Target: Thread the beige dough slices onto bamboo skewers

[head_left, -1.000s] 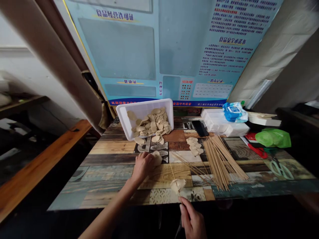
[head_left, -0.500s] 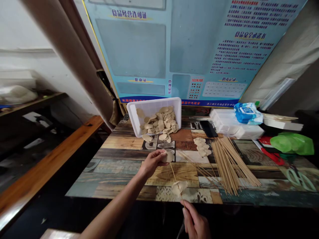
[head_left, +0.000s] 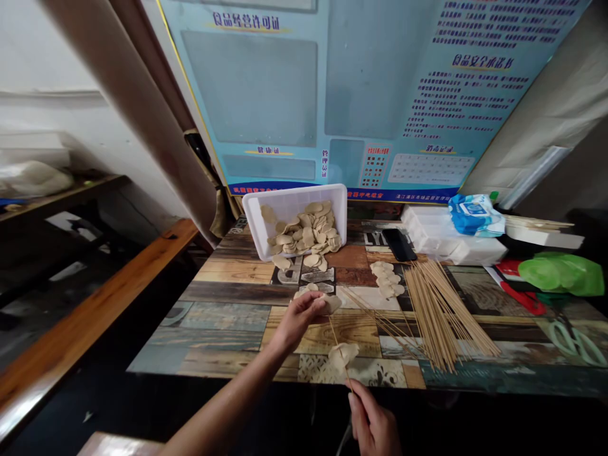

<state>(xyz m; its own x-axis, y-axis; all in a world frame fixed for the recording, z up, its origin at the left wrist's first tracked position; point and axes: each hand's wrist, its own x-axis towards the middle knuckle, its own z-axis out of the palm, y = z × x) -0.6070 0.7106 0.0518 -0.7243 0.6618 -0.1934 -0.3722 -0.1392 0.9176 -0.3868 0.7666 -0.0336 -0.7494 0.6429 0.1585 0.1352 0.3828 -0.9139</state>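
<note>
My left hand (head_left: 300, 316) pinches a pale round slice (head_left: 331, 303) and holds it at the tip of a thin bamboo skewer (head_left: 336, 337). My right hand (head_left: 373, 422) grips the skewer's lower end at the table's near edge. Folded slices (head_left: 342, 356) sit threaded partway up the skewer. A white tub (head_left: 291, 206) tipped on its side spills several more slices (head_left: 304, 237) onto the patchwork table (head_left: 228, 310). A small pile of slices (head_left: 386, 279) lies beside a fan of loose skewers (head_left: 441, 306).
A dark phone (head_left: 398, 244), white boxes (head_left: 434, 237) with a blue wipes pack (head_left: 475, 215), and a green bag (head_left: 563, 273) stand along the right back. Red-handled scissors (head_left: 520, 295) lie near them. A blue poster (head_left: 361, 95) covers the wall. A wooden bench (head_left: 85, 323) runs on the left.
My left hand picked a slice off the table, lifted it and brought it right to the skewer's tip. The view shifted left; my right hand keeps holding the skewer.
</note>
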